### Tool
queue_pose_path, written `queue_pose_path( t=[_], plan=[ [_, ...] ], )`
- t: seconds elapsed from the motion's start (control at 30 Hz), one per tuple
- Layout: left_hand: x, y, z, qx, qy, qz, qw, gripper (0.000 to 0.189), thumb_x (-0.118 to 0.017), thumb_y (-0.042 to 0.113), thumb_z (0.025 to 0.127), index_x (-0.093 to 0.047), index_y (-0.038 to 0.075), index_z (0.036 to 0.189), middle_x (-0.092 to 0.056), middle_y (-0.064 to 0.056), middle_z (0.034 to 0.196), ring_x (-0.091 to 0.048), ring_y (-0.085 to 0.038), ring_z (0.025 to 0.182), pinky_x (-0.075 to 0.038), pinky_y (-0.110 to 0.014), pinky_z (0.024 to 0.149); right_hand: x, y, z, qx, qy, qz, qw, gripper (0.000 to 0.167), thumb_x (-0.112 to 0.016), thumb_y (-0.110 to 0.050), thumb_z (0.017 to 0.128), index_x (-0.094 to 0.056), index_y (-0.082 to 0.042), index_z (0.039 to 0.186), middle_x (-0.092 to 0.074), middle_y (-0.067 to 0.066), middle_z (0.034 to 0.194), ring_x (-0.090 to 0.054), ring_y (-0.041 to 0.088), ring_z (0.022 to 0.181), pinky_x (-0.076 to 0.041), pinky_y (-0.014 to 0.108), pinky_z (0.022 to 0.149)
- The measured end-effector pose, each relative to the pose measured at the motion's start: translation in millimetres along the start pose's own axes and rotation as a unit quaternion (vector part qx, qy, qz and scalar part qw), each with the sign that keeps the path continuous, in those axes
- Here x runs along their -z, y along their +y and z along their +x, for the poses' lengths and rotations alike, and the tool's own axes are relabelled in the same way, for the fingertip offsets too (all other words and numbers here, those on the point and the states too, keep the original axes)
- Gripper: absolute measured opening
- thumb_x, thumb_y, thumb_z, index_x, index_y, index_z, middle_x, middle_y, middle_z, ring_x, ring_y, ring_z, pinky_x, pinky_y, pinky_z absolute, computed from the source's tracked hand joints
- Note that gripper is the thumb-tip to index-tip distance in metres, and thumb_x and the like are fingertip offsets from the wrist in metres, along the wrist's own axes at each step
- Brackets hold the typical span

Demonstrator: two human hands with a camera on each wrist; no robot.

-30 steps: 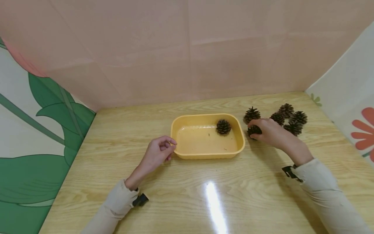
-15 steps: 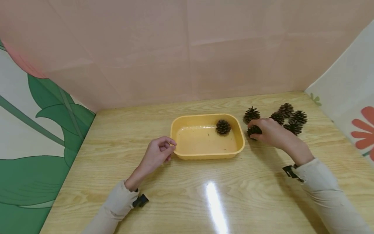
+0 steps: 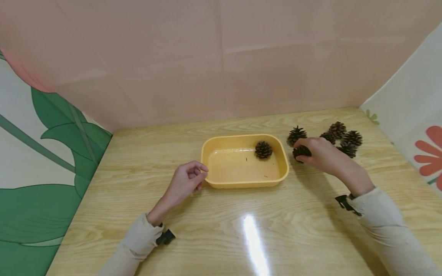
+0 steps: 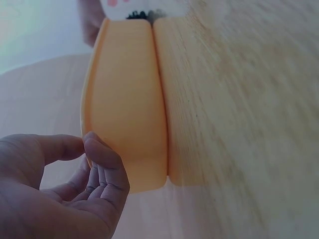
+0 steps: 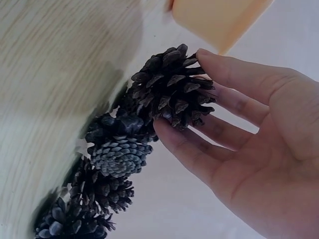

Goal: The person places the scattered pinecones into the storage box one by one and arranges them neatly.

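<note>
One pinecone (image 3: pixel 263 150) inside yellow tray (image 3: pixel 235 168). Left hand (image 3: pixel 186 180) pinches tray's rim. Right hand (image 3: pixel 322 155), fingers curled, holds second pinecone (image 5: pixel 172 89) beside tray; more pinecones (image 3: pixel 353 138) near, on wooden table (image 3: pixel 214 230).

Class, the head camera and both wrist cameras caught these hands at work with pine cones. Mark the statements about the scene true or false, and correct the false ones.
1. The right hand holds a pine cone. True.
2. The left hand is at the left end of the yellow tray, as the head view shows it. True.
3. Three cones lie inside it. False: there is only one, the cone inside.
4. All the cones outside it are to its left in the head view. False: they are to its right, including the far-right cluster.
5. The tabletop has a wood-grain look. True.
</note>
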State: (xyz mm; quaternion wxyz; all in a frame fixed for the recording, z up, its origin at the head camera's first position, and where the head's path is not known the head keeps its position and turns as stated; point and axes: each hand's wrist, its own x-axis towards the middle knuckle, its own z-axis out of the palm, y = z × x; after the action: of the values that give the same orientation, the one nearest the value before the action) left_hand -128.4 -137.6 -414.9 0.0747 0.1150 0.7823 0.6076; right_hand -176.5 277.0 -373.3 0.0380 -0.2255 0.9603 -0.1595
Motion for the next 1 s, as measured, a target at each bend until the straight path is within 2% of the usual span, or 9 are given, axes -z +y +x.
queue_pose_path(
  t=[0.2,0.47,0.57,0.77,1.0],
  plan=[
    [0.5,0.9,-0.6,0.002,-0.002,0.002,1.0000,0.014,-0.064,0.003,0.096,-0.065,-0.009,0.104,-0.058,-0.024,0.075,-0.056,-0.027,0.053,-0.047,-0.031,0.045,6,-6,-2.6,-0.004,-0.001,0.007,1.0000,0.035,-0.074,-0.011,0.091,-0.063,0.003,0.121,-0.069,0.022,0.109,-0.066,0.016,0.069,-0.057,0.043,0.068],
    [0.3,0.9,-0.4,0.002,-0.003,-0.001,1.0000,0.016,-0.065,0.006,0.096,-0.065,-0.008,0.105,-0.058,-0.025,0.075,-0.056,-0.026,0.053,-0.048,-0.030,0.046,11,-18,-4.8,0.006,0.009,0.005,0.9999,0.036,-0.072,-0.014,0.093,-0.062,0.004,0.123,-0.069,0.022,0.109,-0.064,0.012,0.066,-0.057,0.043,0.068],
    [0.4,0.5,-0.3,0.002,-0.002,0.002,1.0000,0.016,-0.065,0.006,0.096,-0.065,-0.008,0.105,-0.058,-0.025,0.075,-0.056,-0.027,0.053,-0.047,-0.031,0.046,12,-23,-6.0,0.013,0.019,0.003,0.9997,0.036,-0.072,-0.014,0.093,-0.062,0.004,0.123,-0.069,0.022,0.110,-0.066,0.016,0.070,-0.057,0.044,0.070],
    [0.3,-0.1,-0.1,0.001,-0.003,0.002,1.0000,0.016,-0.065,0.005,0.096,-0.065,-0.008,0.105,-0.058,-0.027,0.076,-0.056,-0.026,0.053,-0.047,-0.030,0.045,14,-32,-8.3,0.024,0.041,-0.004,0.9989,0.036,-0.072,-0.015,0.093,-0.062,0.001,0.124,-0.068,0.020,0.115,-0.069,0.029,0.087,-0.057,0.048,0.077],
    [0.3,0.8,0.1,0.001,-0.002,0.001,1.0000,0.016,-0.065,0.005,0.096,-0.065,-0.008,0.104,-0.058,-0.026,0.075,-0.056,-0.024,0.053,-0.047,-0.030,0.045,17,-40,-10.5,0.032,0.060,-0.004,0.9977,0.036,-0.072,-0.017,0.093,-0.062,0.001,0.124,-0.069,0.020,0.113,-0.069,0.028,0.083,-0.057,0.048,0.076]
  ],
)
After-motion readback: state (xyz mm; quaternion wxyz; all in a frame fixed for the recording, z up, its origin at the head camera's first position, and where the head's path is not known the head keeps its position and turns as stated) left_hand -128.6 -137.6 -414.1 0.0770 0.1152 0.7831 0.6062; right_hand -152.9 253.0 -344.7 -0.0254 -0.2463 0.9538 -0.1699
